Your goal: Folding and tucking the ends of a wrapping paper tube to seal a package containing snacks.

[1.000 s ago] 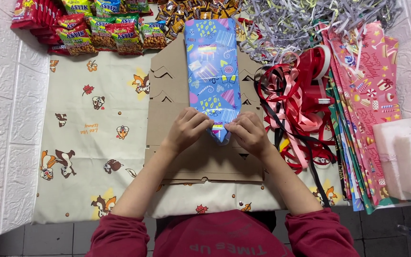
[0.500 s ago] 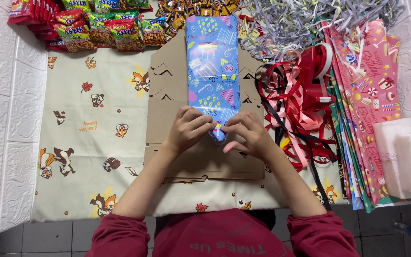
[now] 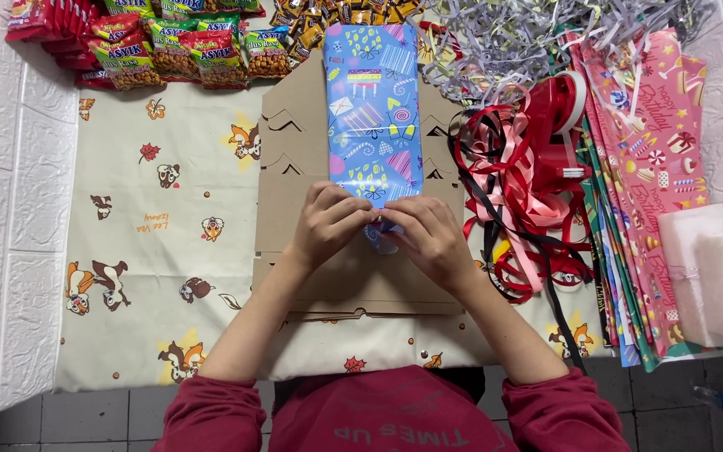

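— White tile floor all round, and a cream cloth with squirrel prints spread over it. What sits nearest the person?

— Red sleeves at the bottom edge, forearms reaching up over a flat stack of brown cardboard that lies under both hands.

— And the hands themselves?

— Left hand and right hand are drawn close together, fingertips almost meeting, pinching the near end of the parcel. Fingers are curled in, not spread. Exactly what fold they grip is hidden by the fingers.

— Where does the parcel lie?

— Straight out from the fingertips, running away from the person along the cardboard. It is long, wrapped in blue paper with party patterns; its near end is between the two hands, its far end well beyond them.

— To the right of the right hand?

— Just beside it, a tangle of red, pink and black ribbon. Further right, a fan of patterned wrap sheets, then white foam blocks at the edge.

— And farthest off?

— Beyond the left hand, a row of snack packets along the top of the cloth. Beyond the right hand, a heap of silvery shredded strips.
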